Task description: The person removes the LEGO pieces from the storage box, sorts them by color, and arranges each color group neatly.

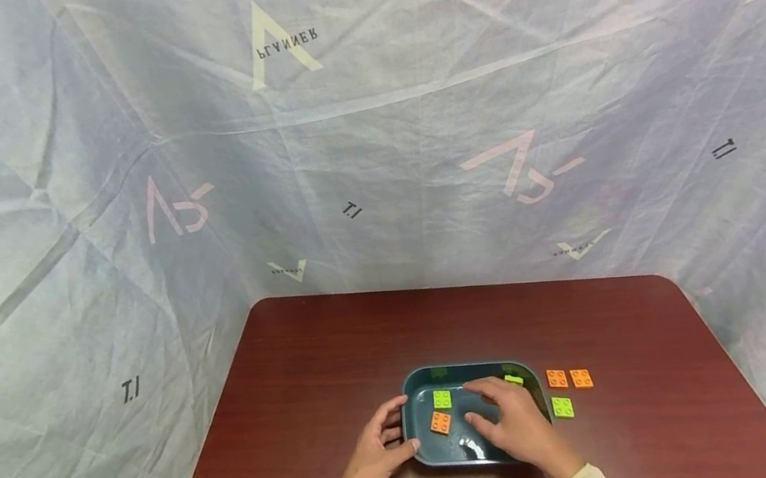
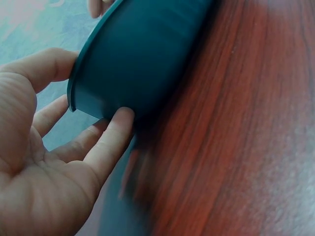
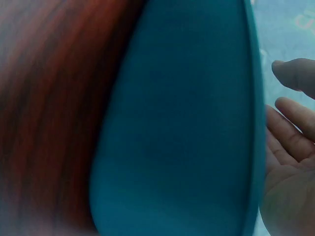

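Observation:
A dark teal tray (image 1: 466, 460) sits near the front of the table. My left hand (image 1: 379, 453) holds its left end between thumb and fingers; in the left wrist view, fingertips meet the rim and outer wall. Inside the tray lie a green toy brick (image 1: 442, 398) and, just nearer, an orange toy brick (image 1: 441, 422). Another green brick (image 1: 514, 379) shows at the tray's far right, partly covered by my right hand (image 1: 518, 422). That hand hovers over the right half of the tray, fingers spread and loosely bent, with nothing between them.
Right of the tray, two orange bricks (image 1: 556, 378) lie side by side on the dark red table (image 1: 340, 347), and a green brick (image 1: 562, 408) lies nearer. Grey printed cloth (image 1: 401, 117) hangs behind the table and along both sides.

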Tool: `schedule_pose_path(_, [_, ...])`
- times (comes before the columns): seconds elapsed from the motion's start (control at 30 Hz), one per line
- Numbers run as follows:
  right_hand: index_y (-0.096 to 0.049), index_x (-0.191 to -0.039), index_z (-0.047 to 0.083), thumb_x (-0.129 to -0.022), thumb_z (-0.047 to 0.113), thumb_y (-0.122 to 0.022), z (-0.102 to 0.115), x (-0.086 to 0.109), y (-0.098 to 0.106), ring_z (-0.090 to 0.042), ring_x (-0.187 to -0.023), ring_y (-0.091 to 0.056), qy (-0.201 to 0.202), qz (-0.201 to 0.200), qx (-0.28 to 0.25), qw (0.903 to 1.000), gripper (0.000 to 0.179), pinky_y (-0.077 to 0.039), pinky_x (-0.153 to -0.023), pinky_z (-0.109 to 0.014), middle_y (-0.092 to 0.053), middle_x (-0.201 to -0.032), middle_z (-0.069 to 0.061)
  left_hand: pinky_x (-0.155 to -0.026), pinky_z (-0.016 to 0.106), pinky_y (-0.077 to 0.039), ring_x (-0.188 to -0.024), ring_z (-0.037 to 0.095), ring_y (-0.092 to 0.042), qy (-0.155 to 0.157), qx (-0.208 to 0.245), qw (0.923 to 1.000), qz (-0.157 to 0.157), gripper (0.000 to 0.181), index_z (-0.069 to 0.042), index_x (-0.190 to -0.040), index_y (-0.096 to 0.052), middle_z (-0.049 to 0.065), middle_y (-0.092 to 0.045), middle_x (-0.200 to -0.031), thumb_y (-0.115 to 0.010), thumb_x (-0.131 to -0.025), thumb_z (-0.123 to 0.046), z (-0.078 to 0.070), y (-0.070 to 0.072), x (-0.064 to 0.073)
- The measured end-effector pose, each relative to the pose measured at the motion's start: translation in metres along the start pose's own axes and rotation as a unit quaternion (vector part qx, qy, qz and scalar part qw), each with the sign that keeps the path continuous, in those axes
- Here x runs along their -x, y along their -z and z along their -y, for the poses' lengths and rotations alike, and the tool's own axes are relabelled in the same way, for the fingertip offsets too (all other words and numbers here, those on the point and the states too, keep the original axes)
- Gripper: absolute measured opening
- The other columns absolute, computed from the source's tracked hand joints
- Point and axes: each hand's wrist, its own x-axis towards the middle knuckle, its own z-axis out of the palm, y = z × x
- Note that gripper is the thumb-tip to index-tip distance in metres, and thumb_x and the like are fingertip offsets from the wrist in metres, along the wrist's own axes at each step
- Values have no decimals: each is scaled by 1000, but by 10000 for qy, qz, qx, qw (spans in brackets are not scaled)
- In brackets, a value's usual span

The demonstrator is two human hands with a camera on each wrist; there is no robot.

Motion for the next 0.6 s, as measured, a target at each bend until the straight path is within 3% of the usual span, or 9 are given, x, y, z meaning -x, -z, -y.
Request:
schedule_pose_path(0.37, [-76,-126,9,-88,18,-87,3,-7,-23,-25,-109,-73,-128,455,-130,9988,41,-60,-88,-47,-75,-122,-3,-92,26,-56,-125,40,-65,24,-32,10000,-31,72,-16,-159,-46,25,-55,-148,-79,-95,-12,1,0,1])
schedule_pose_path(0.6, [-75,-126,7,-90,18,-86,4,-15,-33,-27,-104,-74,-178,810,-326,9960,39,-62,-83,-43,-75,-121,-5,-91,26,-56,-124,40,-65,-70,-39,10000,5,71,-14,-159,-45,27,-55,-148,-77,-96,-9,2,0,1])
